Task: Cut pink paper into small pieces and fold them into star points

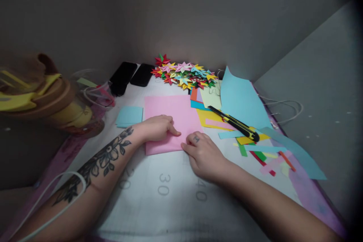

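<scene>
A pink sheet of paper (170,107) lies flat on the white mat (141,204) with printed numbers. My left hand (159,127) rests on the middle of the sheet, thumb pointing right and the other fingers curled. At the sheet's lower right edge, my right hand (202,153) is closed, with thumb and fingers pinched on the paper. Left of the sheet is a small stack of light blue squares (129,116). A yellow and black cutter (236,124) lies to the right on coloured papers.
Folded paper stars (184,73) are heaped at the back beside two black phones (142,75). A large blue sheet (244,98) and paper strips (272,164) lie at the right. A lidded cup (70,109) stands at the left; a white cable crosses near my left forearm.
</scene>
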`<state>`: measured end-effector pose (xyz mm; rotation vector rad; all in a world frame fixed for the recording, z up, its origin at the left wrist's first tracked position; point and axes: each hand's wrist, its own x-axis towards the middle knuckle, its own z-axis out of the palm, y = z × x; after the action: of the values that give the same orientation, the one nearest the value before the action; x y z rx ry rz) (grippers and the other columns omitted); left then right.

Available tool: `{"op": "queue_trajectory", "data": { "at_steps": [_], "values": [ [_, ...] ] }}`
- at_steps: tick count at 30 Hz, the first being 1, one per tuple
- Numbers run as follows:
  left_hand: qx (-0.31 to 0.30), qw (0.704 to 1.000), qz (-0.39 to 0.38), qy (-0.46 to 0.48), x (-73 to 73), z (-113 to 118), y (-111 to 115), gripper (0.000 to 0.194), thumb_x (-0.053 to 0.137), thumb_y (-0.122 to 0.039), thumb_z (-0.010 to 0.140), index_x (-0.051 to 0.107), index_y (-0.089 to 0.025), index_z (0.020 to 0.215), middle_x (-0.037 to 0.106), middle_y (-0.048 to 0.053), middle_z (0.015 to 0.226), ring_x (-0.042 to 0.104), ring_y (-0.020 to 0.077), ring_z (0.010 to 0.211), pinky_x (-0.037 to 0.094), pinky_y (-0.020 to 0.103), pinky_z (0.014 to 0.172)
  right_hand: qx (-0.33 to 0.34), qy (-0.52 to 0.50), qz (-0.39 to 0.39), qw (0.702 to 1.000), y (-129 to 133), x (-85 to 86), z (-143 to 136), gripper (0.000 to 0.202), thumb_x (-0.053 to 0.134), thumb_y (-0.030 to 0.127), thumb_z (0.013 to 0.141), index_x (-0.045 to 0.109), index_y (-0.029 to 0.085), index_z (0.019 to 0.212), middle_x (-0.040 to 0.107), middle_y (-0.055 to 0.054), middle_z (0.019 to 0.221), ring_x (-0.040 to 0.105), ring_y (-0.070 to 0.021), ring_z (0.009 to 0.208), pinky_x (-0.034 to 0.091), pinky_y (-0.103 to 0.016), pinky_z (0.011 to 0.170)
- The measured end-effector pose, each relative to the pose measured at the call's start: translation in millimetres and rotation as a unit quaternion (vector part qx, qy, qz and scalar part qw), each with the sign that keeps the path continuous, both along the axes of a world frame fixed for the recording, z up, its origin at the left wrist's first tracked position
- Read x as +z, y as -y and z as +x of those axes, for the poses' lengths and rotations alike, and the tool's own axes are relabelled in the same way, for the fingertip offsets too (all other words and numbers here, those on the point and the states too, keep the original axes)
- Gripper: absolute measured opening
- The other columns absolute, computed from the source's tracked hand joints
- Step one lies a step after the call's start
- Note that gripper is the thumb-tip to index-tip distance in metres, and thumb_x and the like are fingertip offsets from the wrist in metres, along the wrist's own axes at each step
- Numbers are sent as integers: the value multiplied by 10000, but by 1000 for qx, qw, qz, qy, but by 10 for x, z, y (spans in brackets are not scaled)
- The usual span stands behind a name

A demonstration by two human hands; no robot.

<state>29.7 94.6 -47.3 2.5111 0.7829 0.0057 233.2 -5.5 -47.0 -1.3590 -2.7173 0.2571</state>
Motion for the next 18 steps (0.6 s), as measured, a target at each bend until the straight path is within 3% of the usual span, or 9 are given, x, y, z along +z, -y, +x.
{"op": "queue_trajectory", "data": {
  "at_steps": [6,12,18],
  "values": [
    [-14,1000,-10,-12,-11,9,-47,449,492,-81,815,682,-332,1135,589,23,873,519,138,768,367,223,718,52,-67,49,995,136,-51,28,349,489,75,735,670,104,1032,627,-138,1094,462,-281,995,386,-452,909],
    [-35,999,-23,-9,-53,-15,-95,408,505,-110,828,681,-298,1144,580,14,867,498,113,736,359,190,672,123,-102,40,986,145,-144,-347,442,505,89,709,633,55,1131,609,-167,1171,454,-291,1053,404,-464,943],
    [-21,999,-32,-34,2,-7,-40,501,492,-52,772,660,-291,1179,622,24,933,517,119,780,382,181,691,139,-89,15,986,135,-191,-682,518,519,121,718,580,55,1229,607,-166,1157,477,-292,1030,441,-442,890]
  ]
}}
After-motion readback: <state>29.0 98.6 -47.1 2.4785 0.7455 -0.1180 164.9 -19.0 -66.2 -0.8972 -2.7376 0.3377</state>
